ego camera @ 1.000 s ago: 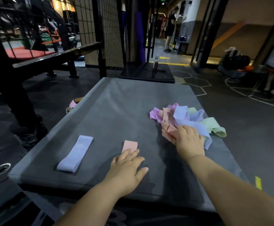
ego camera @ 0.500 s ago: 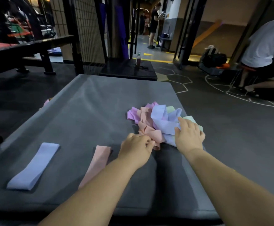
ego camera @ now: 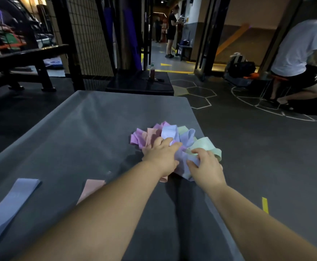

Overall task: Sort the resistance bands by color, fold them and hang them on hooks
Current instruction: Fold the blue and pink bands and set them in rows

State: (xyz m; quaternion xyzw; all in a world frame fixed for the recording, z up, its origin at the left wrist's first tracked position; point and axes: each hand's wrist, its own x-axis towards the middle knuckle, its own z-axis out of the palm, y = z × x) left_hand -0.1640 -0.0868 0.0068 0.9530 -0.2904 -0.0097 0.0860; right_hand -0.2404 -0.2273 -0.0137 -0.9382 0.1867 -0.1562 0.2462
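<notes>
- Two bands are already sorted out. A flat periwinkle band (ego camera: 8, 204) lies well to the left of the left hand (ego camera: 161, 155) and nearer the person. A flat pink band (ego camera: 92, 187) lies closer in, beside the left forearm. Both rest on the grey mat (ego camera: 97, 119), apart from each other.
- Most of the bands are still unsorted in the tangled pile (ego camera: 153, 134) under and just beyond both hands. It mixes purple, peach, periwinkle and a pale green band (ego camera: 208, 145).
- The left hand has its fingers curled into the tangled pile. I cannot tell which band it has hold of.
- The right hand (ego camera: 206, 166) grips a fold of a loose periwinkle band (ego camera: 184, 166) between thumb and fingers at the pile's near edge, touching the left hand's side.
- I judge this to be an early stage: the person is separating the next band from the pile.
- No hooks are in view, so the hanging has not begun, and the rest of the sorting is still to do.
</notes>
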